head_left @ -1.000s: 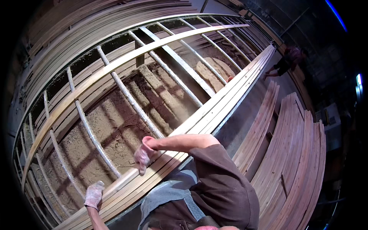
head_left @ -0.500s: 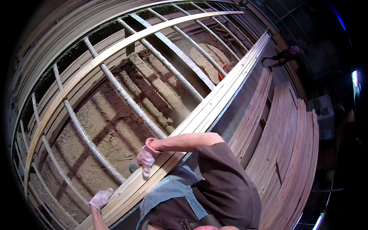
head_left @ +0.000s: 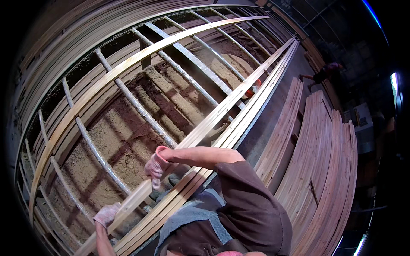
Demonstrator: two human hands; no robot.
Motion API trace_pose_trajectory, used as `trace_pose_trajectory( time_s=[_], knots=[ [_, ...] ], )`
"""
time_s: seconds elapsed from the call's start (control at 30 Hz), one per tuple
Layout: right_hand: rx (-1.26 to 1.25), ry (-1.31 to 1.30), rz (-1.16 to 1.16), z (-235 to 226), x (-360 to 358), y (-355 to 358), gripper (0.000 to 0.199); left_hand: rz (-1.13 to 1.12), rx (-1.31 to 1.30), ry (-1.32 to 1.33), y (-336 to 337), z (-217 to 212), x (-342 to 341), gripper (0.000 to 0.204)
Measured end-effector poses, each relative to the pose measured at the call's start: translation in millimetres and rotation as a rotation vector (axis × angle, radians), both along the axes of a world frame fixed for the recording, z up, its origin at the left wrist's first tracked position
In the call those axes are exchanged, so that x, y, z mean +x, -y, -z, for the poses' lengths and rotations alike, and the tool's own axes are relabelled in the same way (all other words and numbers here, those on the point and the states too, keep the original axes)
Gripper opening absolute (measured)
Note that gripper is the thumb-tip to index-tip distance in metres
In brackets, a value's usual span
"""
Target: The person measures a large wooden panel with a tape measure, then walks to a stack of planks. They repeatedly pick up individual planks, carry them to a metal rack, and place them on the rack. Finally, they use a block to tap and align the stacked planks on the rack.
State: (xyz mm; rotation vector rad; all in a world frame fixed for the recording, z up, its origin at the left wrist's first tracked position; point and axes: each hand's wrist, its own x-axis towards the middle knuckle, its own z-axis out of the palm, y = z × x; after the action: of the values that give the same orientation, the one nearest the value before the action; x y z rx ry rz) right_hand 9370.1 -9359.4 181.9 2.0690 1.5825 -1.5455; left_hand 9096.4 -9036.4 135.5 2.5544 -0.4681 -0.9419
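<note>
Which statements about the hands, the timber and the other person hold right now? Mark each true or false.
1. The left hand and right hand both wear gloves. True.
2. The held timber lies flush against the near stack of boards by the hands. False: a gap separates them there.
3. The left hand grips the single board lying across the bars. False: neither hand touches it.
4. Another person is in the background, upper right. True.

metal rung frame (head_left: 200, 68), pale boards (head_left: 232, 133) along near side, long strip (head_left: 112, 76) across rungs
</note>
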Motion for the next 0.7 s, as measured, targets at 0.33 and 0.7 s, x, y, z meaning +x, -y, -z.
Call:
trace_pose_trajectory(
  time_s=[0.33, 0.7],
  knots=[
    [-0.340, 0.086, -0.091, 42.5, -48.5, 51.3, 0.055, -0.057, -0.202, -0.075, 35.5, 6.5, -62.5, 0.029],
    [0.239, 0.032, 0.147, -39.7, -24.0, 12.8, 0.066, -0.918, -0.046, -0.318, 57.5, -108.5, 23.5, 0.036]
  ],
)
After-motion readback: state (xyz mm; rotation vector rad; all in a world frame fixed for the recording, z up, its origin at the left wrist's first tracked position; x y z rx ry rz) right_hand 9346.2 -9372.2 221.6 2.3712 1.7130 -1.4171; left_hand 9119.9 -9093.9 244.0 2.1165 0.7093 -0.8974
